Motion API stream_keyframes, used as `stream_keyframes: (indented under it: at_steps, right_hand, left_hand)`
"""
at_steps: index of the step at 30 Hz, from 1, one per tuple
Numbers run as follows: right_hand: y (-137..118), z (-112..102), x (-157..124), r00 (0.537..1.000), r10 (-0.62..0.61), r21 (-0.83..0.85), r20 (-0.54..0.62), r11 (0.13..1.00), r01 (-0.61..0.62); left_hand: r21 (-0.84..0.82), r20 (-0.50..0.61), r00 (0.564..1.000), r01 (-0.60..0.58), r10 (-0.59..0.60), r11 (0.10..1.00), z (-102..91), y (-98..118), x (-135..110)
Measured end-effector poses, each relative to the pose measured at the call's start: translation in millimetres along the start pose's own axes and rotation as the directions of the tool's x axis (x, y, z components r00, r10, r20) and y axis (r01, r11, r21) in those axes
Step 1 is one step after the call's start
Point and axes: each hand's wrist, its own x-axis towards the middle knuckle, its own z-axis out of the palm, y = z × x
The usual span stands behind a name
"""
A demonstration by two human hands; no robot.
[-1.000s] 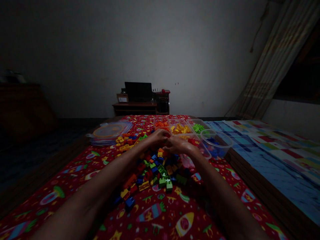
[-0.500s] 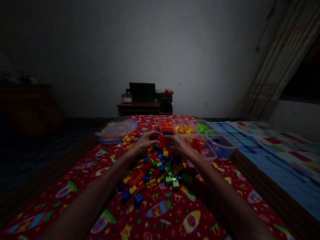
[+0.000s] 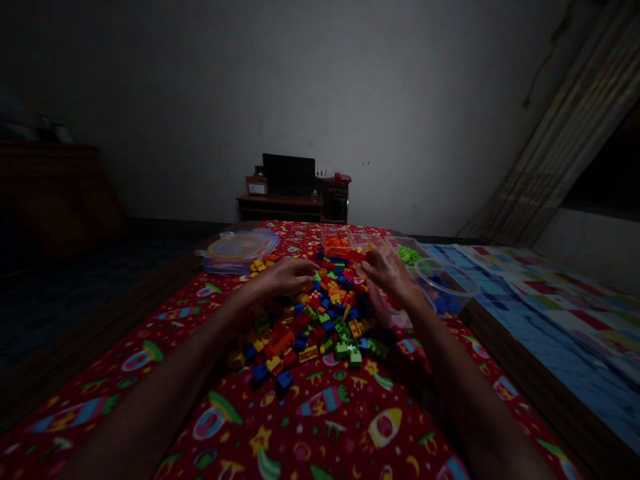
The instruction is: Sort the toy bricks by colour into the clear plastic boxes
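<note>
A pile of mixed toy building bricks (image 3: 325, 320) in red, blue, yellow, green and orange lies on the patterned red cloth. Over the pile's left side hovers my left hand (image 3: 293, 275), fingers curved and slightly apart, with nothing visible in them. My right hand (image 3: 387, 270) is at the pile's right, beside the clear bins, its fingers closed on a red toy brick piece (image 3: 354, 255) that sticks out to the left. My right hand and forearm hide much of the near bin of red bricks and the yellow-brick bin.
Behind the pile, a clear bin holds orange bricks (image 3: 337, 242); another holds green bricks (image 3: 409, 255). At right stands a round clear tub (image 3: 463, 287) with blue bricks. Stacked lids (image 3: 240, 248) lie at left. A bed (image 3: 540, 280) adjoins the table on the right.
My hands have moved apart from the red bricks they were both around. The right hand has shifted right toward the bins with a red piece; the left has stayed over the pile.
</note>
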Motion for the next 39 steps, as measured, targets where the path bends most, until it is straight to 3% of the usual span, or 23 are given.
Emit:
stream_keyframes:
  at_steps: [4, 9, 11, 14, 18, 21, 27, 32, 39]
  right_hand:
    - [20.2, -11.3, -0.8, 0.989, 0.149, -0.192, 0.01, 0.971, -0.144]
    - [29.2, -14.9, -0.1, 0.975, 0.213, -0.28, 0.059, 0.941, -0.189]
    - [21.0, -14.2, -1.2, 0.988, 0.145, -0.248, 0.058, 0.961, -0.126]
    - [-1.5, -5.2, -5.7, 0.986, -0.078, -0.108, 0.146, 0.99, 0.094]
    - [-29.2, 16.6, -14.4, 0.891, -0.362, 0.077, 0.274, 0.932, 0.355]
    - [-35.4, 27.4, -16.7, 0.871, -0.411, 0.129, 0.27, 0.912, 0.39]
    - [-27.9, 34.0, -6.9, 0.825, -0.429, 0.329, 0.368, 0.89, 0.317]
    - [-27.4, 37.5, -3.3, 0.859, -0.36, 0.347, 0.364, 0.908, 0.234]
    - [-20.2, 36.0, -3.0, 0.95, -0.269, 0.35, 0.156, 0.915, 0.201]
  left_hand:
    - [0.17, 0.112, 0.993, 0.019, -0.039, 0.985, -6.5, 3.8, -9.5]
    - [0.309, 0.158, 0.986, -0.001, -0.05, 0.951, -4.7, 6.8, -12.3]
    - [0.326, 0.161, 0.986, -0.018, -0.036, 0.945, -3.0, 6.8, -12.0]
    - [0.325, 0.154, 0.988, -0.044, -0.007, 0.945, 0.3, 5.2, -11.0]
    - [0.308, 0.114, 0.993, -0.062, 0.028, 0.949, 6.7, -1.1, -7.7]
    - [0.284, 0.088, 0.995, -0.065, 0.042, 0.957, 11.9, -7.2, -5.0]
    - [0.291, -0.004, 0.998, -0.051, 0.055, 0.955, 16.1, -9.3, -5.7]
    - [0.315, -0.038, 0.999, -0.015, 0.028, 0.949, 12.0, -3.3, -7.7]
    - [0.218, -0.011, 0.999, 0.032, -0.03, 0.975, 11.9, -3.2, -9.0]
